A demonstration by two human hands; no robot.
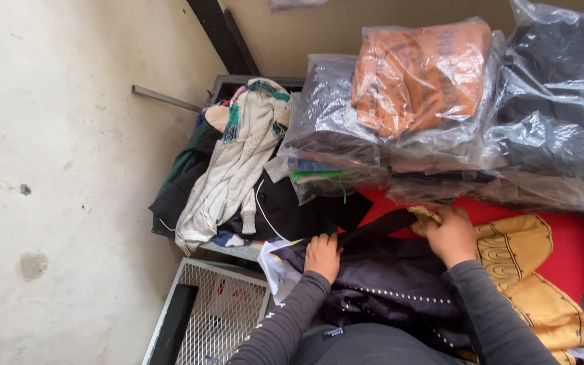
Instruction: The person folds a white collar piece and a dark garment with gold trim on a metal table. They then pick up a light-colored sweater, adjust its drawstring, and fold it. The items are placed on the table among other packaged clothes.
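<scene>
Pressing flat, fingers together, the left hand [322, 255] rests on a dark studded garment [386, 284] lying on the red surface [569, 250]. The right hand [451, 235] pinches its upper edge beside mustard embroidered fabric [528, 270]. Judged soft, light and limp: best gripped at the edges. Behind: clear plastic bags, one holding orange cloth [417, 74], others dark cloth [555, 94]. Left: loose clothes pile [238, 162].

Dark cloth garment [386, 277], matt; glossy plastic bags [549, 128]; wire-mesh metal rack [217, 311]; rough wall [55, 135].
</scene>
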